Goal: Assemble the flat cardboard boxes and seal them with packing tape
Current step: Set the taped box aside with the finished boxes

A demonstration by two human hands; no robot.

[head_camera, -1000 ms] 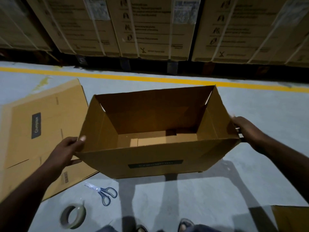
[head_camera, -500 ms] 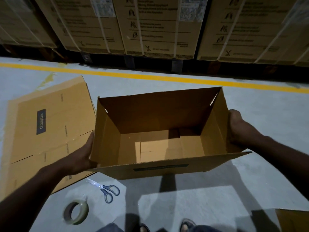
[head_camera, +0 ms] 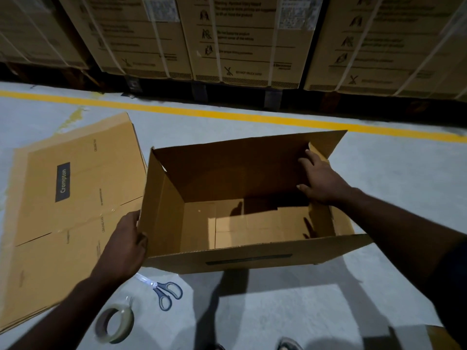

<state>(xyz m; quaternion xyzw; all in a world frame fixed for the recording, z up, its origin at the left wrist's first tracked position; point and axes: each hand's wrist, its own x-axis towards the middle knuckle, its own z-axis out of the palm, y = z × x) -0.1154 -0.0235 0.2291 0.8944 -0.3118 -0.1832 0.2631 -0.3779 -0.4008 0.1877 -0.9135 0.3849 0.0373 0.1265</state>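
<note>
On the grey floor before me stood the open box (head_camera: 240,261), mouth upward. My left hand (head_camera: 123,248) pressed flat against its left outer wall, and my right hand (head_camera: 321,180) lay on the right flap, fingers spread and gripping nothing. Flat cardboard (head_camera: 63,210) lay to the left — scissors (head_camera: 164,291) and tape roll (head_camera: 115,324) nearer me.

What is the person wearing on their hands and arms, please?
The left hand and right hand are ungloved, with no ring or watch visible. The left arm is uncovered; the right arm is too, up to a dark sleeve.
</note>
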